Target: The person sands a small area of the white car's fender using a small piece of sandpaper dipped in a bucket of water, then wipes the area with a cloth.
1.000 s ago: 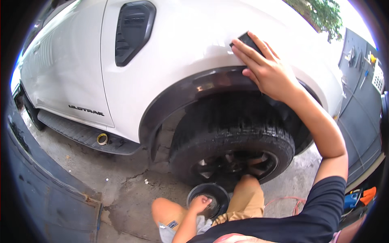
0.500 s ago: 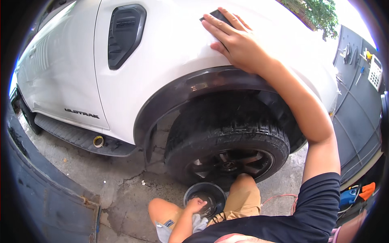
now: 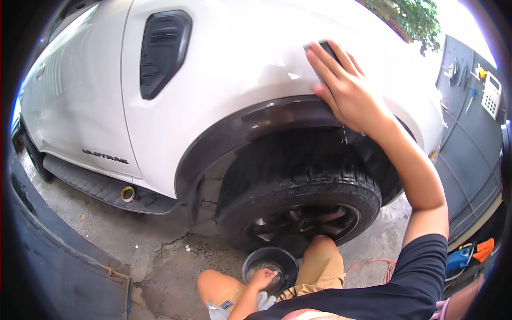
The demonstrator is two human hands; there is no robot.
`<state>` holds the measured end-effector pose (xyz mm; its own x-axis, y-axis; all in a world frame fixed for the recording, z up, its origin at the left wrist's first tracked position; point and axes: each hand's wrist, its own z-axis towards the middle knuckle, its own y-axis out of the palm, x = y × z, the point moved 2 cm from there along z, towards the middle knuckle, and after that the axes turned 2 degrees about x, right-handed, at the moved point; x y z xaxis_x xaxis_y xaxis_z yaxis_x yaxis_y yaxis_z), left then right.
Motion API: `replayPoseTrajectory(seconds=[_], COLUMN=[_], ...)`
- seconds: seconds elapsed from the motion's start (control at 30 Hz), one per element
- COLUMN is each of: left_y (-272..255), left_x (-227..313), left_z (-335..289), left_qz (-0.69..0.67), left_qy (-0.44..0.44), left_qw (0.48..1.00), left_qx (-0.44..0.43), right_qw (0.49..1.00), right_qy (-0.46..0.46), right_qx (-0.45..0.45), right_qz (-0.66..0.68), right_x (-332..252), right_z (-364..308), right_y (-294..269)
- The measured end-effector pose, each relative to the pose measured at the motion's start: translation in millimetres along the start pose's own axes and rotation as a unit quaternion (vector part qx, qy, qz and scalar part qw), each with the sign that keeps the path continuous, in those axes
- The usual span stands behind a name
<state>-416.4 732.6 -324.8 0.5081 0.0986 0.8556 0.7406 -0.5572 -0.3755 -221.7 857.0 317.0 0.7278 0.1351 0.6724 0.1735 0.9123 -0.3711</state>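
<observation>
My right hand (image 3: 345, 88) presses a dark sheet (image 3: 329, 51), perhaps sandpaper, flat against the white front fender (image 3: 234, 69) of a vehicle. Its fingers lie over the sheet, and a dark edge shows between and beyond them. Drops of water fall below the wrist, over the dark wheel-arch trim (image 3: 250, 121). Lower down, my left hand (image 3: 262, 278) is held above a black bucket (image 3: 291, 262) between my knees. Its fingers are curled together, and whatever they may hold is too small to make out.
Beside the bucket stands the front wheel (image 3: 298, 192). A yellow tape roll (image 3: 127, 194) sits on the side step (image 3: 96, 184). A dark metal panel (image 3: 69, 272) is at lower left. Tools hang on the grey wall (image 3: 461, 133) at right; a red hose (image 3: 368, 264) lies behind me.
My right hand has slid right and down along the fender with the dark sheet, and water now drips under it. My left hand has shifted slightly over the bucket.
</observation>
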Motion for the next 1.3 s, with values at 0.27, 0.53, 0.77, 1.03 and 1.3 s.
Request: replayPoseTrajectory(seconds=[0.27,0.53,0.77,1.03,1.3], left_y=[-3.8,-3.2,0.7,11.8,6.2], left_x=[-10.2,-16.7,-18.2,-7.6,-20.1], left_z=[-6.5,4.0,10.8,11.0,9.3], left_qz=[0.048,0.021,0.028,0.05,0.074], left_qy=[0.0,-0.026,-0.037,-0.017,-0.004], left_qw=[0.999,0.999,0.998,0.998,0.996], left_qx=[-0.002,0.001,-0.034,-0.03,-0.041], right_qw=[1.0,0.998,0.995,0.996,0.992], right_qy=[0.021,0.047,0.035,0.037,0.062], right_qx=[0.018,0.04,0.073,0.07,0.106], right_qz=[-0.009,-0.033,-0.053,-0.028,-0.036], right_x=[-8.7,2.2,14.3,22.7,18.0], right_z=[-14.8,-22.4,14.7,14.8,23.3], right_y=[-4.4,-7.8,8.8,8.7,27.9])
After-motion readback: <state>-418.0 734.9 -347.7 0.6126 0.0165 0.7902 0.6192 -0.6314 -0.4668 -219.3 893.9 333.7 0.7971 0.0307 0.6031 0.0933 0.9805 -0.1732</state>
